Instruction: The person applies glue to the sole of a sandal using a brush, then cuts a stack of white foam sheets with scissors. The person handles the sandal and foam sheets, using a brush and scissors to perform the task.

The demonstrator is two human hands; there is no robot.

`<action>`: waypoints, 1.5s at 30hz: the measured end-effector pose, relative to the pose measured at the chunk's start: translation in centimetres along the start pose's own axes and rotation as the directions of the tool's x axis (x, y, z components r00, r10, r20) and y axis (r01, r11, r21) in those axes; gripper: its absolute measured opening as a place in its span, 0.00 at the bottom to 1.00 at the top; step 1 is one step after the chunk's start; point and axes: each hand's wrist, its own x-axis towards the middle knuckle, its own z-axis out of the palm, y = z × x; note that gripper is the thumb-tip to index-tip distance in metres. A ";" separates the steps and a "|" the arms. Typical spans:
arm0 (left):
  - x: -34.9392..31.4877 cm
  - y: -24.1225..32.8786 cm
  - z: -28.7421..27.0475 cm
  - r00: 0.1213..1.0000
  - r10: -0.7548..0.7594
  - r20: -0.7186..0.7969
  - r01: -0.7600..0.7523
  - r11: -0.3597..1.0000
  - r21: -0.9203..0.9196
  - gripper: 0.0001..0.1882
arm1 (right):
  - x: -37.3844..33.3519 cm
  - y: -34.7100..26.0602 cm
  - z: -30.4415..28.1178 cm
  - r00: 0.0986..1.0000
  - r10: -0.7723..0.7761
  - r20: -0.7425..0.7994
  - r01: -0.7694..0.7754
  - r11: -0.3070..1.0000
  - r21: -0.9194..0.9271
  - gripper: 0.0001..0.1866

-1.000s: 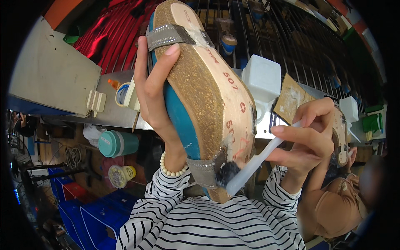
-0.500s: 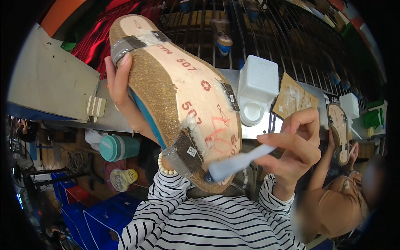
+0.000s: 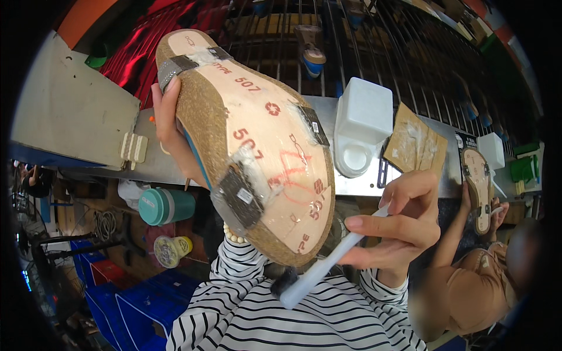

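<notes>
Sole side up, an unfinished sandal (image 3: pixel 257 111) slants across the middle, with a beige board framed by brown cork and grey straps folded over its edges. A glossy clear film shows around the strap ends. My left hand (image 3: pixel 170 120) is closed round its left side, partly hidden behind it; a blue form shows beneath. Between the thumb and fingers of my right hand (image 3: pixel 404 222) is a white-handled brush (image 3: pixel 328 260). Its dark bristles lie just below the sandal's near end, in front of my striped shirt; whether they touch the cork edge I cannot tell.
Beyond the sandal stand a white plastic dispenser (image 3: pixel 366 111) with a round well and a stained cardboard piece (image 3: pixel 415 140) on the metal bench. A rack of bars runs behind. At right a co-worker's hands hold another sole (image 3: pixel 477 187). Blue crates (image 3: pixel 149 307) stand lower left.
The brush has come off the sandal's near strap area and swung down past its near end. The sandal has turned slightly, its near end rising a little.
</notes>
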 end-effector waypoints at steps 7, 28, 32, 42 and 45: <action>0.2 -0.1 -0.1 1.000 -0.007 0.008 0.007 1.000 -0.010 0.32 | -0.6 -0.3 -0.1 0.993 -0.014 0.118 0.010 0.999 0.030 0.25; 2.0 -1.8 -0.8 0.864 -0.482 0.146 0.501 0.793 -0.347 0.32 | -0.6 1.3 -1.4 0.995 0.041 0.087 -0.041 0.999 -0.001 0.23; 1.6 -2.0 -0.9 0.805 -0.565 0.180 0.586 0.711 -0.387 0.32 | -0.4 2.0 -1.3 0.989 0.146 0.010 -0.145 0.986 -0.083 0.24; 0.5 -1.9 -0.3 0.716 -0.656 0.240 0.681 0.579 -0.449 0.32 | 3.1 1.4 -1.1 0.994 0.102 0.050 -0.093 0.984 -0.150 0.19; 0.6 -1.6 0.0 0.685 -0.686 0.246 0.705 0.538 -0.461 0.32 | 3.7 1.7 -0.8 0.997 0.073 -0.032 -0.079 0.961 -0.266 0.18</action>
